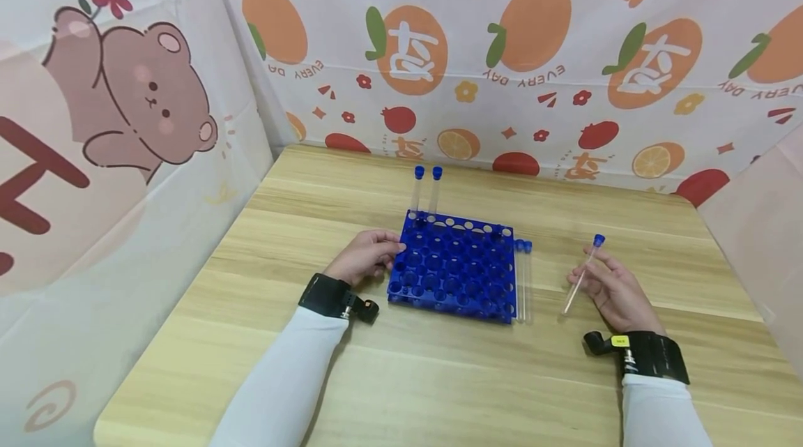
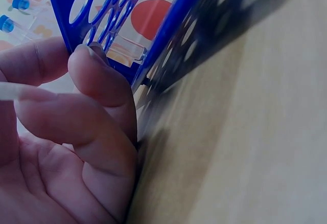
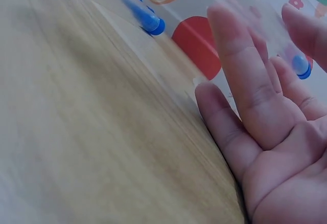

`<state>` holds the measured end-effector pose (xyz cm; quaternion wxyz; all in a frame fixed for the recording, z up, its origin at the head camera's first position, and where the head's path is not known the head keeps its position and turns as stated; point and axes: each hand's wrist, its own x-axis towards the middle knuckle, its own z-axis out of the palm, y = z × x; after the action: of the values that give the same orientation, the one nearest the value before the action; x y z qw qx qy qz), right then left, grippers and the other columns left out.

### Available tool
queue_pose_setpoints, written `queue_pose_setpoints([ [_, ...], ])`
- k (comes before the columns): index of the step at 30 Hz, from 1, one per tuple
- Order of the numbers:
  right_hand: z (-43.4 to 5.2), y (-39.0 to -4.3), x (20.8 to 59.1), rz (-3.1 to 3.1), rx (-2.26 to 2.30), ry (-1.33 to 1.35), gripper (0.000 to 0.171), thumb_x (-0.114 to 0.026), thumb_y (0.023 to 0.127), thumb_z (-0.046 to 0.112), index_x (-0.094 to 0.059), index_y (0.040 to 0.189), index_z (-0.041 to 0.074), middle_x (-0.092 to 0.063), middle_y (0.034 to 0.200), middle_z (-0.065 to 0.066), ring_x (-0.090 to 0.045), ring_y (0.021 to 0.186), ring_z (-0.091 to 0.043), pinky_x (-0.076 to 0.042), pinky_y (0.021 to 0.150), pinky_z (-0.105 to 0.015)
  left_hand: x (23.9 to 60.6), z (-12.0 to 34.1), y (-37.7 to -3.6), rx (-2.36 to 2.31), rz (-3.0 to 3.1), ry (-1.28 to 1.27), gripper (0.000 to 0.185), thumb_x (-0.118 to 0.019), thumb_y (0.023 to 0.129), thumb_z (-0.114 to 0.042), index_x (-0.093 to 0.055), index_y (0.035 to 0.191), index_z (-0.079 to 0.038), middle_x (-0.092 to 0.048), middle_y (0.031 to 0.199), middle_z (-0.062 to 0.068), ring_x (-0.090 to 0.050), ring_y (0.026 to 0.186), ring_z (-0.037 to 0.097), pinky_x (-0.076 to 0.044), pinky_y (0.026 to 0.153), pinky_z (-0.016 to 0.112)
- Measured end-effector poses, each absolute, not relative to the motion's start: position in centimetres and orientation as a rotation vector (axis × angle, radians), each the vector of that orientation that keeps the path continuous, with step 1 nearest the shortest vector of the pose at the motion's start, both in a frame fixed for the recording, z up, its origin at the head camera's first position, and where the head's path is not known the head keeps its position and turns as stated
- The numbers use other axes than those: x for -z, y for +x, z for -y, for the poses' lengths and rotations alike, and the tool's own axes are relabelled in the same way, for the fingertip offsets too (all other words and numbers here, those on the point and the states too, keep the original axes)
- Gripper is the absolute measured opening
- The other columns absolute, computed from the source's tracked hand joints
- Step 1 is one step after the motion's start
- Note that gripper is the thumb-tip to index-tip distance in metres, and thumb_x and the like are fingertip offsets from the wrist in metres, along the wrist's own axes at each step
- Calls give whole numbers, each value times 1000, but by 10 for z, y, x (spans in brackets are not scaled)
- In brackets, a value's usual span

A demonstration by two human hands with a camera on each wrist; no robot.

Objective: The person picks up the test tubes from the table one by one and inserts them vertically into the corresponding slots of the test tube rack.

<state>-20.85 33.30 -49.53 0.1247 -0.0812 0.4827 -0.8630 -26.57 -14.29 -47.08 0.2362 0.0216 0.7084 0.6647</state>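
Observation:
A blue test tube rack (image 1: 453,266) with rows of round holes sits on the table. My left hand (image 1: 366,256) grips its left edge; in the left wrist view the fingertips meet the rack's blue end (image 2: 61,14). Two clear test tubes with blue caps (image 1: 428,185) stand upright in the rack's back left corner. Right of the rack, my right hand (image 1: 617,293) holds another clear test tube (image 1: 582,273) between thumb and fingers, tilted, its blue cap up. The right wrist view shows its blue cap (image 3: 302,68) beyond the fingers, the glass blurred.
Close along the rack's right side are two more blue-capped test tubes (image 1: 523,283), seemingly lying on the table. The wooden table (image 1: 439,391) meets a fruit-print cloth (image 1: 533,112) at the back. A bear-print cloth (image 1: 132,238) hangs at the left.

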Motion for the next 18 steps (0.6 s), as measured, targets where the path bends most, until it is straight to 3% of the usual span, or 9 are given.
queue_pose_setpoints([
  [9,-333,-211,493,-1541,2490,-217,29,-34,107,10,-57,125,13,-70,88,-5,-72,86,-18,-57,85,-31,470,142,-267,-1827,-1934,54,25,-61,95,-12,-58,116,1,-58,78,-2,-54,60,10,-38,46,19],
  [18,-332,-210,494,-1555,2508,-237,24,-34,107,6,-54,121,11,-68,88,-4,-70,78,-13,-58,85,-33,470,142,-268,-1827,-1932,63,26,-62,95,-13,-58,116,1,-58,77,-2,-53,60,9,-38,46,19],
])
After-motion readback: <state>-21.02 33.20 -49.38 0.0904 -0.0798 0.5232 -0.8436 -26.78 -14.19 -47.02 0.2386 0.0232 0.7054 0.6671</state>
